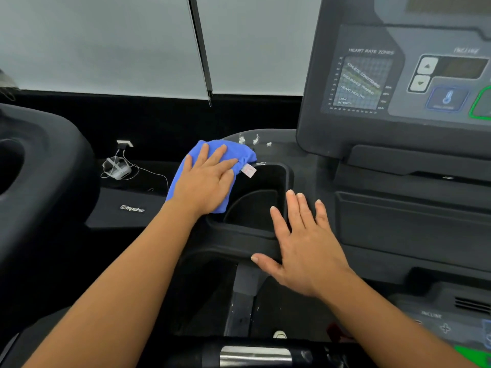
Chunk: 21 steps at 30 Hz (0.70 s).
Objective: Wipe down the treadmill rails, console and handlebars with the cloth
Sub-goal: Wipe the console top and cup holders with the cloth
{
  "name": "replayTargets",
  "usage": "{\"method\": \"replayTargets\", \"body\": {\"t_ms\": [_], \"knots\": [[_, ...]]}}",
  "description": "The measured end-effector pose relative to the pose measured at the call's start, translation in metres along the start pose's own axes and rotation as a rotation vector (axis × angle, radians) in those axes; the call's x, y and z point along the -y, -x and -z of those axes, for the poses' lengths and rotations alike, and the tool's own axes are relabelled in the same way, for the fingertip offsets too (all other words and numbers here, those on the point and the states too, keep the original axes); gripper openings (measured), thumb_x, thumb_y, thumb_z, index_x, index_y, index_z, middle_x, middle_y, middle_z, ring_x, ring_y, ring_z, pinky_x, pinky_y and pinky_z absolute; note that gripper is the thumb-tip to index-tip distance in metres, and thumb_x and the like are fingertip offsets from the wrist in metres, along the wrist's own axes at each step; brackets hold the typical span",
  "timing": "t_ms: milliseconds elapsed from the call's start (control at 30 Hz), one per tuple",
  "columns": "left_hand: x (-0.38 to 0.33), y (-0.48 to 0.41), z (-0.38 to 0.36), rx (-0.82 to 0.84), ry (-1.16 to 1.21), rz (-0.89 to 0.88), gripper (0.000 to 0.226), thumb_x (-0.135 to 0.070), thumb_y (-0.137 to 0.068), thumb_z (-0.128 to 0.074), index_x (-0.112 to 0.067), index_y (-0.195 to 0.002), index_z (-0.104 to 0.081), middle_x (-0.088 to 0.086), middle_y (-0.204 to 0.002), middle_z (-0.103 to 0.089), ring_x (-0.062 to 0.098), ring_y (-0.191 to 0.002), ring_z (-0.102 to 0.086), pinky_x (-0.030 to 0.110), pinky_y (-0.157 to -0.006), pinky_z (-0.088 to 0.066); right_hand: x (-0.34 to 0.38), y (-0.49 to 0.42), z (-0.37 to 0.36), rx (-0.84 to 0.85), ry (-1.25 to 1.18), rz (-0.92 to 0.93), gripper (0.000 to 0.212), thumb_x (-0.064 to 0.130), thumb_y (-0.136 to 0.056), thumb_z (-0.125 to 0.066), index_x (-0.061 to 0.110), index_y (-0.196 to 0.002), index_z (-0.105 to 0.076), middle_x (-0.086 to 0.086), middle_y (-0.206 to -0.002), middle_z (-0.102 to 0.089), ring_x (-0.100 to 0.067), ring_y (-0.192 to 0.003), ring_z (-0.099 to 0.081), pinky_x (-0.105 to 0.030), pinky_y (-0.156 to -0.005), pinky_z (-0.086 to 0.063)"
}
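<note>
We find the left hand [206, 179] laid flat on the blue cloth [240, 152], fingers straight and spread, pressing it onto the treadmill's dark housing at the left rim of the cup holder [289, 176]; nothing is clasped. The cloth's white label [249, 170] hangs over the holder's upper edge. White specks [248, 139] lie on the housing just beyond the cloth. The right hand [305, 251] is open, fingers extended and apart, holding nothing, above the holder's right rim; we cannot tell whether it touches the surface. The console [398, 75] rises to the right with a heart-rate chart and incline buttons, well clear of the cloth. At left we note a neighbouring machine [45, 168], and between the two a motor cover marked "impulse" [132, 208]. A white charger [118, 170] with a tangled cable lies below a wall socket [125, 143]. A metal-banded handlebar [255, 354] crosses the bottom edge.
</note>
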<state>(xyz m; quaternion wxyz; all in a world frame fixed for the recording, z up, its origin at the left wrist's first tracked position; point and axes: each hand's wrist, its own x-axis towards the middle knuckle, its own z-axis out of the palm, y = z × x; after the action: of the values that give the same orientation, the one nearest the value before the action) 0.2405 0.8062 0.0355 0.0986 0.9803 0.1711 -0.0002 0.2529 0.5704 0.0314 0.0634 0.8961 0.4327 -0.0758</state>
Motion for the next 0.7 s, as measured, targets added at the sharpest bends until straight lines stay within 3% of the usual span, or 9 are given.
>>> {"method": "replayTargets", "body": {"t_ms": [133,200,267,333,433,633,700], "knots": [[0.009,0.035,-0.006,-0.08,-0.03,0.062,0.054,-0.043,-0.096,-0.014,-0.031,-0.143,-0.038,-0.003,-0.158,-0.017,0.025,-0.146,-0.002,0.048,-0.113,-0.008,0.0,-0.002,0.001,-0.026,-0.043,-0.005,0.096,0.079,-0.082,-0.006,0.011,-0.148,-0.02,-0.027,-0.154,-0.003,-0.04,-0.144,-0.001,-0.06,-0.114,-0.008],[0.007,0.047,-0.01,-0.115,-0.073,0.116,0.062,-0.047,-0.093,-0.007,-0.028,-0.147,-0.03,0.0,-0.159,-0.015,0.027,-0.146,-0.004,0.048,-0.114,-0.01,0.0,-0.003,-0.005,-0.025,-0.037,0.014,0.096,0.079,-0.082,-0.005,0.011,-0.148,-0.018,-0.026,-0.154,-0.003,-0.04,-0.144,-0.001,-0.06,-0.114,-0.007],[0.004,0.039,-0.014,-0.129,-0.119,0.171,0.057,-0.043,-0.098,-0.014,-0.021,-0.151,-0.017,0.005,-0.159,-0.012,0.031,-0.145,-0.006,0.05,-0.114,-0.013,0.0,-0.003,-0.001,-0.031,-0.058,0.002,0.096,0.079,-0.083,-0.007,0.01,-0.147,-0.025,-0.027,-0.153,-0.009,-0.04,-0.144,-0.007,-0.061,-0.113,-0.01],[-0.001,0.018,-0.012,-0.146,-0.108,0.204,0.06,-0.041,-0.1,-0.02,-0.012,-0.151,-0.008,0.011,-0.158,-0.013,0.034,-0.144,-0.01,0.051,-0.113,-0.016,0.001,-0.002,0.001,-0.014,-0.043,0.007,0.095,0.079,-0.083,-0.007,0.011,-0.149,-0.016,-0.028,-0.154,-0.001,-0.041,-0.144,0.001,-0.06,-0.114,-0.005],[-0.009,-0.016,-0.009,-0.126,-0.047,0.213,0.064,-0.041,-0.099,-0.02,-0.002,-0.149,-0.01,0.015,-0.156,-0.016,0.035,-0.143,-0.013,0.051,-0.114,-0.015,0.0,0.0,0.003,-0.007,-0.035,0.014,0.093,0.079,-0.082,-0.004,0.014,-0.149,0.008,-0.025,-0.152,0.021,-0.038,-0.141,0.021,-0.058,-0.113,0.009],[-0.006,0.004,-0.011,-0.072,-0.12,-0.049,0.055,-0.038,-0.101,-0.021,-0.013,-0.15,-0.019,0.002,-0.16,-0.01,0.025,-0.147,-0.001,0.047,-0.117,-0.005,-0.002,0.001,0.001,-0.022,-0.035,0.024,0.093,0.079,-0.083,-0.004,0.015,-0.149,0.008,-0.025,-0.152,0.021,-0.039,-0.142,0.02,-0.057,-0.114,0.008],[-0.004,0.01,-0.013,-0.068,-0.112,-0.013,0.057,-0.041,-0.1,-0.02,-0.014,-0.151,-0.016,0.001,-0.16,-0.007,0.022,-0.147,0.001,0.044,-0.117,-0.003,-0.003,0.002,0.002,-0.02,-0.038,0.026,0.093,0.079,-0.083,-0.004,0.014,-0.149,0.008,-0.025,-0.152,0.021,-0.039,-0.142,0.02,-0.057,-0.114,0.009]]}}
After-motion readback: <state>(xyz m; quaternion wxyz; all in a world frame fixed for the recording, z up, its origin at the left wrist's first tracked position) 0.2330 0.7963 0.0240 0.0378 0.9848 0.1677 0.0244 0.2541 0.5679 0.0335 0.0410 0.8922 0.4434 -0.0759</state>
